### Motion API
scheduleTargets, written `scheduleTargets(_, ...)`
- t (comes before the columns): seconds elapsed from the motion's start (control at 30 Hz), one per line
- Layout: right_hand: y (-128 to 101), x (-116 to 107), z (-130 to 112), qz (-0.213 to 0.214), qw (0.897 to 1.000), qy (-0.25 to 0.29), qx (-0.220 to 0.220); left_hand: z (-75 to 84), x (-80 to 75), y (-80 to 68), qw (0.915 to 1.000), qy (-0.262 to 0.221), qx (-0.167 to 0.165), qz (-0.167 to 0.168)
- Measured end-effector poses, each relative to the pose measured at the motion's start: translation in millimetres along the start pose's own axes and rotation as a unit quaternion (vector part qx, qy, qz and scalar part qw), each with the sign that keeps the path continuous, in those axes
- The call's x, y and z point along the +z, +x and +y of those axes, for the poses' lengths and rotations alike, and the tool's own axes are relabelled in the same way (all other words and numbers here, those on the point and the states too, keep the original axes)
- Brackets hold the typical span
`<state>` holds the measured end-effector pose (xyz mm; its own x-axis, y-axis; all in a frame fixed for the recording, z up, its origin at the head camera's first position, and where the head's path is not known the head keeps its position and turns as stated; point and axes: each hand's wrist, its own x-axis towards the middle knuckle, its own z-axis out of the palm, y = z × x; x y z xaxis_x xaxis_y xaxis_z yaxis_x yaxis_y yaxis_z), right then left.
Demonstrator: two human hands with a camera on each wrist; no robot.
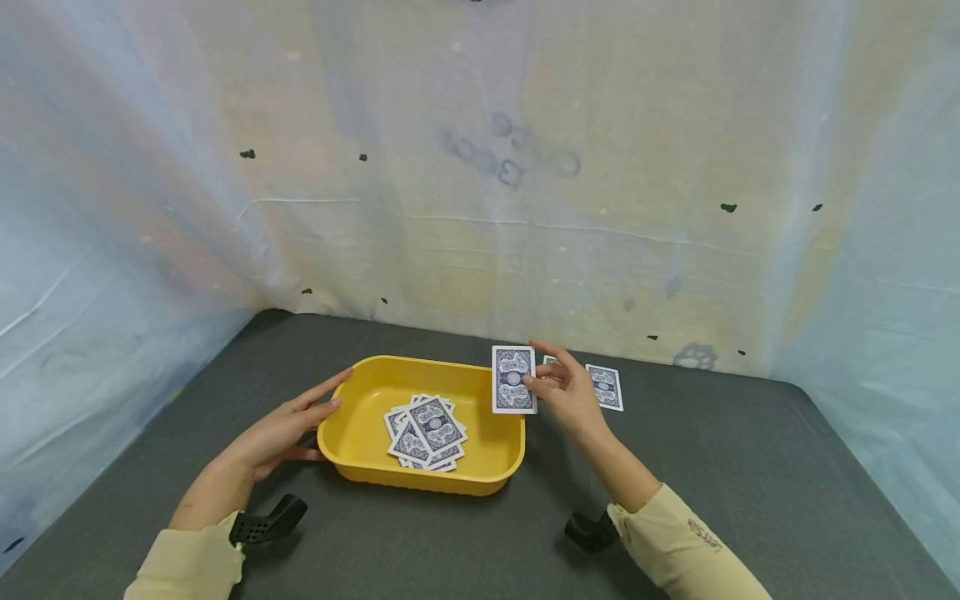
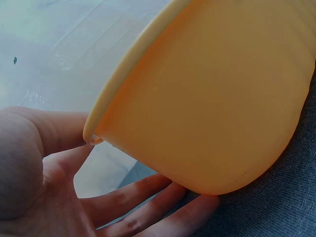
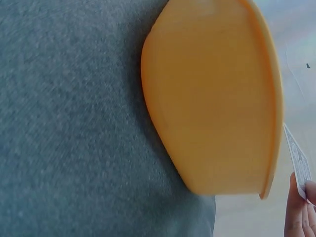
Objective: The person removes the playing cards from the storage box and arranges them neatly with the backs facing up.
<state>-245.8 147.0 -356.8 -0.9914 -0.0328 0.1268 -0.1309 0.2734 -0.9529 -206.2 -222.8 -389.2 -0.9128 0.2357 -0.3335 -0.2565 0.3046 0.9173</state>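
Note:
A yellow plastic tray (image 1: 483, 483) stands on the dark grey table. My left hand (image 1: 273, 433) rests at its left end; in the left wrist view the thumb meets the rim and fairly straight fingers (image 2: 126, 200) touch the outer wall. Inside the tray lies a loose pile of playing cards (image 1: 435, 425) with blue patterned backs up. My right hand (image 1: 570, 396) pinches one playing card (image 1: 513, 381) between thumb and fingers, back showing, over the tray's right rim. In the right wrist view that card (image 3: 297, 158) appears edge-on beyond the rim.
Behind my right hand, a back-up card (image 1: 606, 387) lies on the table, and another card (image 1: 551, 360) is mostly hidden by the fingers. A pale sheet (image 1: 480, 250) hangs along the table's back and sides. Each wrist wears a black device (image 1: 268, 521).

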Motion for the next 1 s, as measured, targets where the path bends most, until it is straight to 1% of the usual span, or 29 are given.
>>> scheduleTargets(0.17, 1, -4, 3, 0.011, 1.0, -0.013, 0.012, -0.8, -0.4, 0.5, 1.0, -0.002, -0.002, 0.0)
scheduleTargets(0.4, 4, -14, 11, 0.018, 1.0, -0.01, 0.011, -2.1, -0.7, 2.4, 1.0, 0.0, -0.008, -0.001)
scheduleTargets(0.63, 5, -26, 17, 0.032, 0.999, -0.04, 0.009, -2.6, -1.3, 2.2, 1.0, -0.002, -0.006, -0.003)
scheduleTargets(0.77, 4, -34, 20, 0.045, 0.997, -0.052, 0.017, -2.7, -1.6, 2.0, 1.0, -0.004, -0.005, -0.004)
scheduleTargets(1.0, 6, -50, 26, 0.055, 0.997, -0.04, 0.029, -2.8, -1.8, 1.7, 1.0, 0.0, -0.004, -0.004)
